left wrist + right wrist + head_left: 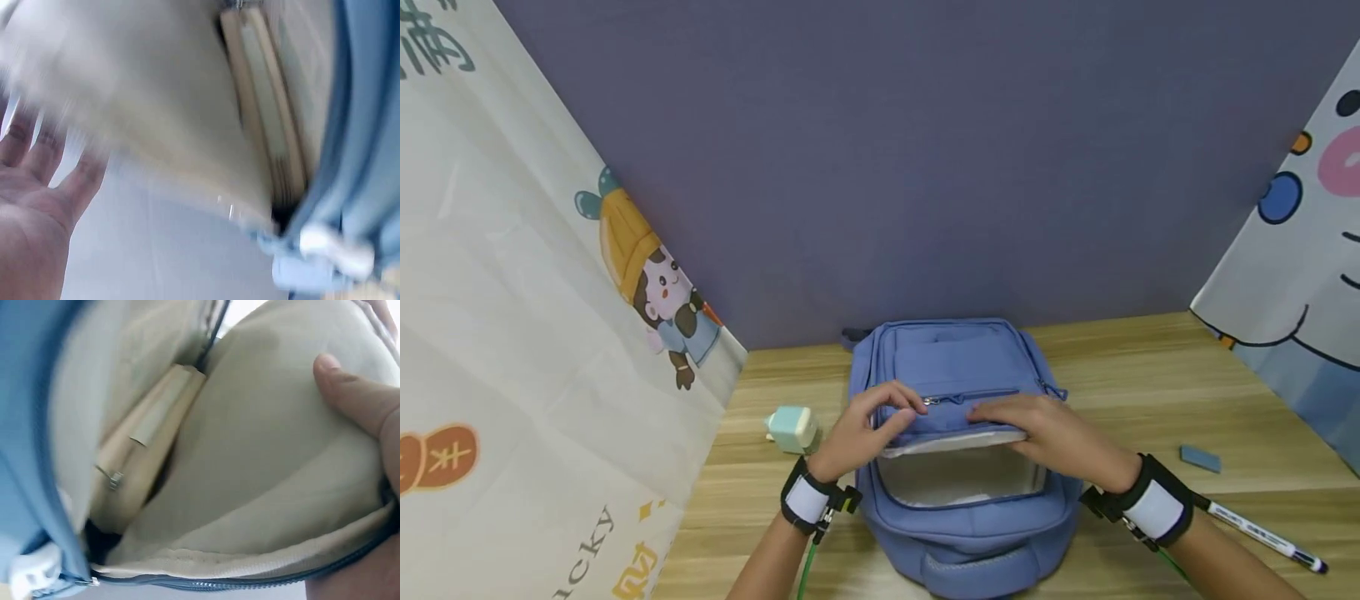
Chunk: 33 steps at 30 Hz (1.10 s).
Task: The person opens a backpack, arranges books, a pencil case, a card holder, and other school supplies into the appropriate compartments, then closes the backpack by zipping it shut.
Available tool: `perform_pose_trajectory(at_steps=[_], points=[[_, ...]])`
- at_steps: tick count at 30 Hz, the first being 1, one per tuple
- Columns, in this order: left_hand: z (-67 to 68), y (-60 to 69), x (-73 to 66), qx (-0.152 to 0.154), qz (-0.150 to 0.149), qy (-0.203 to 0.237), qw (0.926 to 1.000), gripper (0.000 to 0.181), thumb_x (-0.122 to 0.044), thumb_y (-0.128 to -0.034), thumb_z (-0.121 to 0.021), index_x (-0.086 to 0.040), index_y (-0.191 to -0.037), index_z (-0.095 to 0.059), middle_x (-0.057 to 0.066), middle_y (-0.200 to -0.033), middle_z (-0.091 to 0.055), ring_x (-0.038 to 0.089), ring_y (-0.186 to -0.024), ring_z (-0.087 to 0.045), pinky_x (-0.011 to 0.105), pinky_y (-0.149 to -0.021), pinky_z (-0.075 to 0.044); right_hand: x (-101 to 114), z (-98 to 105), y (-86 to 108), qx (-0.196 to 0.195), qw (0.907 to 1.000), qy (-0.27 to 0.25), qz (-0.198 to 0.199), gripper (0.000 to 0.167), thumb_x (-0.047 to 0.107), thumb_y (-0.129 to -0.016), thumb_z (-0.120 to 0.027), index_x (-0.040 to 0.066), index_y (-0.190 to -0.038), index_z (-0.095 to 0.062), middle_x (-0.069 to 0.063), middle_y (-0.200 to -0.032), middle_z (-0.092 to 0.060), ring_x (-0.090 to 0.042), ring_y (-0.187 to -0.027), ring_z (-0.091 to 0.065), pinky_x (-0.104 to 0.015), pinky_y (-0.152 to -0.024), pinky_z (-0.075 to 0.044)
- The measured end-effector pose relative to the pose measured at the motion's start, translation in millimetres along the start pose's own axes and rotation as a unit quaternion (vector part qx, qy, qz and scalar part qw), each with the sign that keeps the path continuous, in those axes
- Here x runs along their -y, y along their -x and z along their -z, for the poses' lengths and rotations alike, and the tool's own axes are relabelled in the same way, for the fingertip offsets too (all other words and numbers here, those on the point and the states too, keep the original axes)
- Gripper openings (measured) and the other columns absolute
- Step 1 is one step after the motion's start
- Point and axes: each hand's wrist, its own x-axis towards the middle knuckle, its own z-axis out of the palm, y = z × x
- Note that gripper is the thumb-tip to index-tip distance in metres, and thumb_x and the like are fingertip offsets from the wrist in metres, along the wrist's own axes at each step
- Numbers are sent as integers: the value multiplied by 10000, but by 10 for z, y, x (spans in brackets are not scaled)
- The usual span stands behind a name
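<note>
A blue backpack (962, 533) lies on the wooden table, its main compartment unzipped and its pale lining showing. My right hand (1052, 429) holds the front panel (262, 450) at its edge, the thumb on the lining and the fingers on the outer side. At the panel's left edge is my left hand (876, 425), fingers loosely bent; the left wrist view is blurred, and whether they touch the fabric is unclear. Inside the compartment stands a beige item (147, 450) with a small zip pull, also visible in the left wrist view.
Left of the backpack sits a small mint-and-cream object (793, 429). On the right lie a blue-grey block (1200, 458) and a white marker (1262, 529) with dark ends, partly behind the right wrist. A dark partition (925, 167) rises behind, and printed sheets hang at both sides.
</note>
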Motion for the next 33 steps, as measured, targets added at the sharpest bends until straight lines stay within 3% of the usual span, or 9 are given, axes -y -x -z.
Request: perform_pose_trajectory(at_steps=[4, 8, 13, 16, 19, 26, 33], points=[[306, 110, 45, -547, -5, -519, 9972, 124, 33, -1045, -604, -70, -998, -654, 125, -1154, -744, 261, -1125, -704, 301, -994, -560, 14, -128, 77, -146, 9994, 97, 308, 679, -60, -748, -896, 160, -1366, -721, -91, -1371, -728, -293, -1215, -716, -474, -909, -633], [621, 261, 158, -795, 172, -1182, 9897, 127, 29, -1032, -640, -91, -1038, -680, 102, -1197, -750, 303, -1209, -692, 271, -1094, -512, 12, -256, 162, -146, 9990, 171, 382, 666, -3, -749, -909, 152, -1370, -724, -100, -1406, -708, -305, -1258, -689, -495, -926, -622], [866, 496, 384, -687, 574, -2299, 9691, 178, -52, -987, -737, -111, -1154, -716, 127, -1331, -713, 412, -1401, -559, 508, -1202, -431, -1, -402, 276, -161, 9987, 260, 409, 656, 121, -754, -935, 166, -1375, -726, -95, -1449, -684, -316, -1317, -653, -524, -961, -602], [936, 651, 554, -482, 734, -3046, 9484, 328, -141, -917, -824, -87, -1223, -719, 171, -1409, -662, 455, -1458, -481, 657, -1196, -364, 9, -475, 324, -173, 9986, 287, 419, 682, 127, -736, -944, 177, -1379, -723, -94, -1465, -674, -325, -1333, -638, -527, -968, -598], [965, 797, 690, -309, 1063, -3451, 9320, 476, -228, -853, -886, -61, -1263, -712, 194, -1446, -623, 477, -1458, -456, 697, -1183, -337, 21, -537, 366, -159, 9986, 283, 412, 706, 100, -723, -950, 184, -1384, -719, -93, -1479, -665, -329, -1345, -630, -523, -976, -600], [965, 977, 763, 105, 2118, -3595, 9087, 632, -373, -792, -916, -87, -1316, -707, 192, -1503, -572, 496, -1508, -391, 750, -1167, -343, 45, -591, 428, -10, 9997, 126, 228, 737, 81, -742, -941, 213, -1422, -691, -90, -1523, -630, -351, -1376, -600, -519, -988, -600], [959, 1025, 737, 406, 2642, -3775, 8866, 789, -321, -763, -943, -119, -1453, -619, 225, -1579, -487, 519, -1555, -298, 839, -1132, -296, 26, -591, 428, -58, 9997, 53, 228, 736, 96, -737, -945, 209, -1419, -693, -88, -1525, -629, -355, -1380, -598, -527, -1008, -587]])
